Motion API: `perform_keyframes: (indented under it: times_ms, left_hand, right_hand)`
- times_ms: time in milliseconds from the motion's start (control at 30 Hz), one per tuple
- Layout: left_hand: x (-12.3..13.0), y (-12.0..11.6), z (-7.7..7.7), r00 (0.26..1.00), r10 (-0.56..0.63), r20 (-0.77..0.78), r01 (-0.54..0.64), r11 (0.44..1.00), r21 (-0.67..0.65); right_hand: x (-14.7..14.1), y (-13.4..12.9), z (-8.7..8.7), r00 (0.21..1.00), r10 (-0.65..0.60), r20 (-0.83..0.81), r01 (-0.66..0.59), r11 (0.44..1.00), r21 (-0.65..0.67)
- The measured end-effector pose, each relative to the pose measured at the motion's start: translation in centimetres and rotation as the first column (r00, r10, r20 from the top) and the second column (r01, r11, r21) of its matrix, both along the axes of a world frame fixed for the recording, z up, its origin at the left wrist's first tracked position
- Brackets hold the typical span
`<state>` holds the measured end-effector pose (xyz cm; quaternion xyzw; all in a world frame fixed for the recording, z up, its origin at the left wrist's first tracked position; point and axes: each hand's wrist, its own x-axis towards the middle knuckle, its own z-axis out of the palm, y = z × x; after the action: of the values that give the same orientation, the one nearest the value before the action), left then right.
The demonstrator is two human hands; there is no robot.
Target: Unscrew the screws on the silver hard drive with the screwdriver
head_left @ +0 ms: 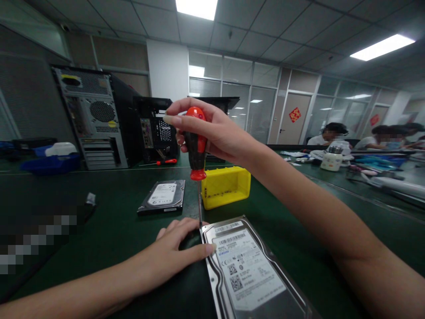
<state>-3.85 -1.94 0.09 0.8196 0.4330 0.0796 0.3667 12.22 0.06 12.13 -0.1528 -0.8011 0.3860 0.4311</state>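
My right hand (215,128) is closed around the red and black handle of a screwdriver (196,153), held almost upright. The shaft runs down to the far left corner of a silver hard drive (252,270) lying label up in front of me. Gripping that drive's left edge is my left hand (181,243), thumb on top, the other fingers partly hidden beyond the corner. A second hard drive (164,196) rests flat farther back on the left. Beside the shaft, a yellow plastic bin (227,186) lies with its opening toward me, small dark bits inside.
Computer cases (96,117) stand at the back left, and a red-handled tool (166,162) lies near them. A blue tray (49,163) sits at far left. Behind a low divider on the right are a cream bottle (331,159), clutter and several seated people.
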Motion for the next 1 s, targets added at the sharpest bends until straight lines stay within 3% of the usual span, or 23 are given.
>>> perform_keyframes:
  times_ms: [167, 400, 567, 700, 800, 900, 1000]
  left_hand:
    - [0.1, 0.0, 0.0, 1.000, -0.005, 0.009, 0.005, 1.000, 0.021]
    - [-0.2, 0.2, -0.2, 1.000, -0.002, 0.007, 0.002, 1.000, 0.013]
    - [-0.2, 0.4, -0.4, 1.000, -0.008, 0.002, 0.008, 1.000, 0.007]
    - [-0.2, 0.4, -0.5, 1.000, -0.005, 0.008, 0.005, 1.000, 0.011]
    - [-0.2, 0.3, -0.4, 1.000, -0.004, 0.005, 0.004, 1.000, 0.008]
    - [-0.1, 0.1, -0.1, 1.000, -0.004, -0.001, 0.004, 1.000, 0.005]
    - [-0.1, 0.0, 0.1, 1.000, -0.003, 0.005, 0.003, 1.000, 0.004]
  right_hand:
    - [-0.4, 0.0, -0.3, 0.997, -0.082, -0.008, 0.082, 0.993, 0.081]
    - [-0.1, -0.9, 0.6, 0.991, -0.099, 0.092, 0.100, 0.995, -0.010]
    - [0.7, -0.7, 1.0, 0.984, -0.095, 0.153, 0.096, 0.995, -0.002]
    - [0.9, 0.0, 0.7, 0.957, -0.243, 0.157, 0.206, 0.953, 0.220]
    - [0.7, 0.3, 0.5, 0.914, -0.379, 0.141, 0.287, 0.854, 0.434]
    - [0.5, -0.1, 0.7, 0.885, -0.442, 0.145, 0.298, 0.779, 0.552]
    - [0.5, -0.7, 1.1, 0.882, -0.420, 0.214, 0.263, 0.815, 0.517]
